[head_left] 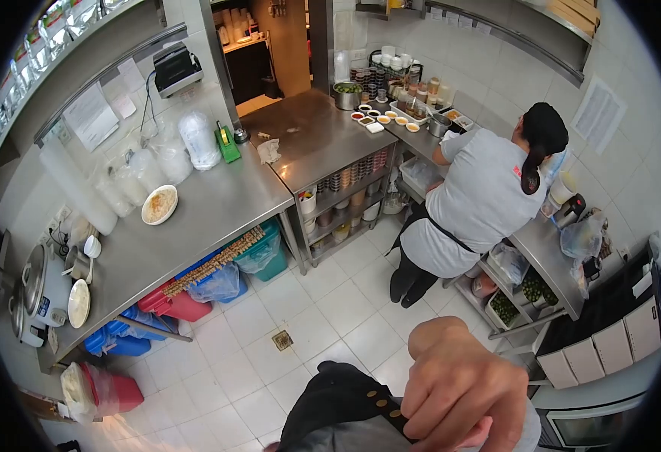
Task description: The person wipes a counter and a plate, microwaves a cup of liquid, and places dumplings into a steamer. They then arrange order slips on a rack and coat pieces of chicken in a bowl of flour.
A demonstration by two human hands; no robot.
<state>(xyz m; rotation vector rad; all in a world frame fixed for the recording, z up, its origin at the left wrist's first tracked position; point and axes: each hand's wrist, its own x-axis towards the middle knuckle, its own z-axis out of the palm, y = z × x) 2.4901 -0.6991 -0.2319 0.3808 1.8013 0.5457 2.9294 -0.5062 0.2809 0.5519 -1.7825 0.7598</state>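
My right hand is raised close in front of my body at the lower right, knuckles toward the camera and fingers curled closed. I cannot tell what, if anything, is inside the fingers. Just left of it is my black apron, with several brass-coloured snaps running beside the fingers. My left hand is out of view. Farther off, on the left steel counter, stand a white bowl of rice with a brown topping and an oval dish of pale food.
A co-worker faces the right-hand counter, near small sauce dishes. Rice cookers and a green tape dispenser stand on the left counter; coloured bins are below. A drain marks the tiled floor.
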